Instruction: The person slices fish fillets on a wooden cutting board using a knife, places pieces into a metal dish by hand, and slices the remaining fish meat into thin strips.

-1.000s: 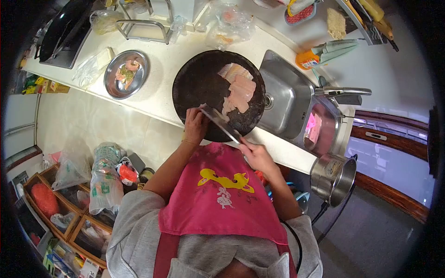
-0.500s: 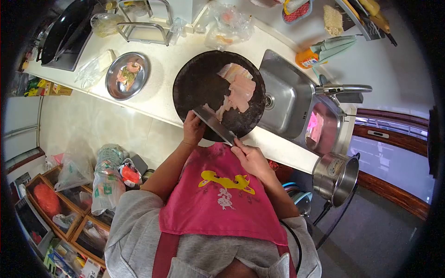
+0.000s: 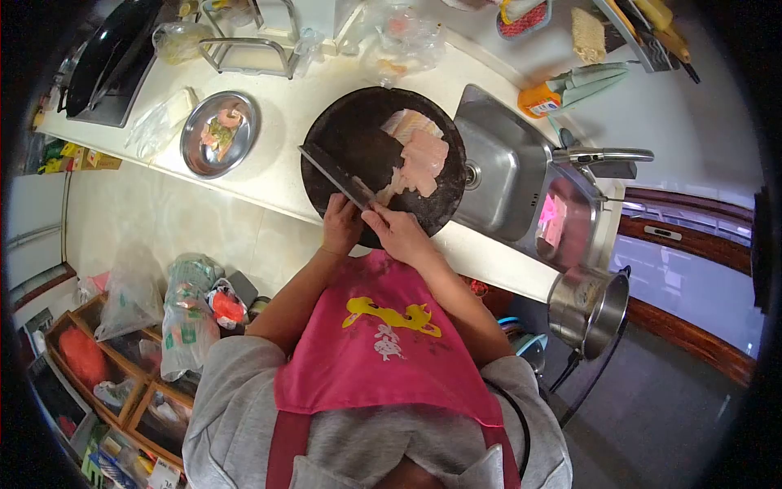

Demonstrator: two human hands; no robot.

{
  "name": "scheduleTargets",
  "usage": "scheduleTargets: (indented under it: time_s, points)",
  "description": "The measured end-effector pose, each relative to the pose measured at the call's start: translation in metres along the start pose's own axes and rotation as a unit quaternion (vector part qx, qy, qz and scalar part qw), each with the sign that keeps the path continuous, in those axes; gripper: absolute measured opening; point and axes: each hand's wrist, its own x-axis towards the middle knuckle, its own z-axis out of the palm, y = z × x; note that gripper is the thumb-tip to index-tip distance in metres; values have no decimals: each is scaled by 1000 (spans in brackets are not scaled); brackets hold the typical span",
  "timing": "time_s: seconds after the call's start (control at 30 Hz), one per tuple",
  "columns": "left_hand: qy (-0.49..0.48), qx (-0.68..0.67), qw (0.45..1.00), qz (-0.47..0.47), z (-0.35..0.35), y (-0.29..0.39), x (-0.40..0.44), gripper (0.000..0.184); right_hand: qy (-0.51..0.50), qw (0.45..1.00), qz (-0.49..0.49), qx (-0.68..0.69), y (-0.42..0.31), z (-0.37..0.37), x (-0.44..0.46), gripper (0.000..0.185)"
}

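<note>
On a round dark chopping board [image 3: 338, 122] lie pale pink slabs of raw meat, perhaps fish fillet [image 3: 425, 155], with a thin ragged end trailing toward the blade. My right hand [image 3: 399, 234] is wrapped round the handle of a cleaver [image 3: 330, 174], whose blade points up and left across the board. My left hand [image 3: 340, 226] is at the board's near edge beside the blade, fingers curled together; whatever they press or hold is hidden. A steel bowl [image 3: 194, 155] with pinkish pieces and something greenish stands on the counter to the left.
Right of the board is a steel sink [image 3: 501, 155] with a faucet [image 3: 607, 155]. A steel pot [image 3: 590, 314] stands at the counter's right end. Plastic bags [image 3: 403, 53] and a metal rack [image 3: 248, 57] are behind; a wok [image 3: 106, 61] is far left.
The cleaver has moved up and left over the board, and my right hand has come in close beside my left. My left hand has barely moved.
</note>
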Motion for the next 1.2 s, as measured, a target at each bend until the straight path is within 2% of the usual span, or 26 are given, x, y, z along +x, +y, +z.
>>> scheduleTargets:
  time_s: [0.1, 0.17, 0.23, 0.3, 0.33, 0.43, 0.57, 0.6, 0.7, 0.77, 0.83, 0.97, 1.03, 1.07, 1.13, 1.2]
  points:
    - [6, 15, 1000, -13, -2, 1, 0, 28, 14, 1000, -6, 5, 15, 1, -30, 50]
    - [11, 22, 999, -23, 0, 2, -3, 25, 19, 999, 43, 4, 39, -18, -71, 48]
    - [33, 27, 999, -23, 5, -3, -4, 22, -44, 972, 208, 99, 73, -48, -86, 52]
    - [33, 34, 999, -15, 6, -6, -6, 20, -40, 945, 255, 202, 68, -74, -81, 57]
    - [37, 40, 998, -9, 7, -5, -5, 18, 7, 949, 239, 204, 65, -74, -75, 58]
    - [30, 25, 999, -23, 4, -4, -4, 18, 56, 956, 207, 199, 45, -80, -68, 58]
    - [36, 13, 999, -20, 3, 0, -3, 17, 53, 980, 166, 95, 17, -65, -80, 57]
    - [32, 10, 999, -24, 2, 0, -3, 17, 9, 986, 159, 41, 20, -61, -77, 48]
    - [25, 3, 999, -35, 1, 0, -4, 16, -2, 991, 130, 26, 11, -43, -78, 41]
    - [22, -1, 999, -45, 1, 0, -5, 16, -29, 992, 124, 20, 14, -37, -78, 43]
    - [13, -3, 999, -38, 1, -1, -6, 22, 32, 999, 27, -15, 31, -22, -79, 44]
    - [-26, 26, 999, -31, 0, -5, -5, 27, 19, 998, 43, -38, 21, -14, -52, 47]
    - [-26, 33, 999, -19, -1, 0, -4, 28, 18, 1000, -2, 5, 13, -5, -24, 50]
    - [-28, 31, 999, -14, -1, 2, -3, 28, 43, 998, -32, -21, 20, 3, -19, 53]
    - [-11, 43, 998, -42, -1, 5, -1, 25, 35, 999, -5, -14, 20, -7, -37, 55]
    - [10, 35, 999, -21, 4, -3, -3, 24, 0, 999, 52, -1, 44, -20, -68, 56]
